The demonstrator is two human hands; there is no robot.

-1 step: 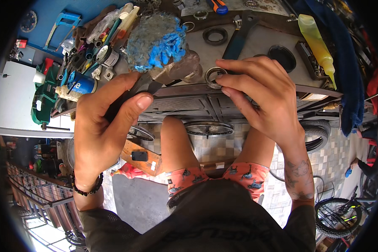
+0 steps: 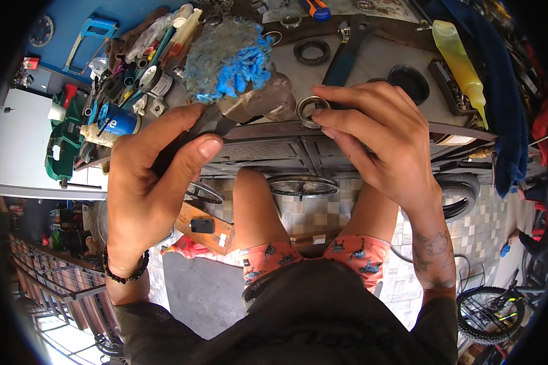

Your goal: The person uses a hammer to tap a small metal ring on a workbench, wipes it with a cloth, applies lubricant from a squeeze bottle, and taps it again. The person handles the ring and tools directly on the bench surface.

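Between the thumb and fingers of my left hand (image 2: pixel 146 173) is a dark, flat-handled tool (image 2: pixel 216 123), pointing up and to the right. Its far end meets a brownish, glossy piece (image 2: pixel 271 97), and I cannot tell whether they are joined. Behind it is a rough grey lump with bright blue patches (image 2: pixel 228 61). My right hand (image 2: pixel 383 134) pinches a silver ring-shaped bearing (image 2: pixel 302 114) by its right side, above the bench's front edge. The bearing is tilted, so its hole shows. A small gap separates it from the brownish piece.
On the bench (image 2: pixel 371 64) lie an adjustable wrench (image 2: pixel 341 64), a black ring (image 2: pixel 312 52) and a round black lid (image 2: pixel 409 84). A bottle of yellow fluid (image 2: pixel 460 67) leans at right. Tools crowd the left, near a blue tub (image 2: pixel 119 120) and green vise (image 2: pixel 67 140).
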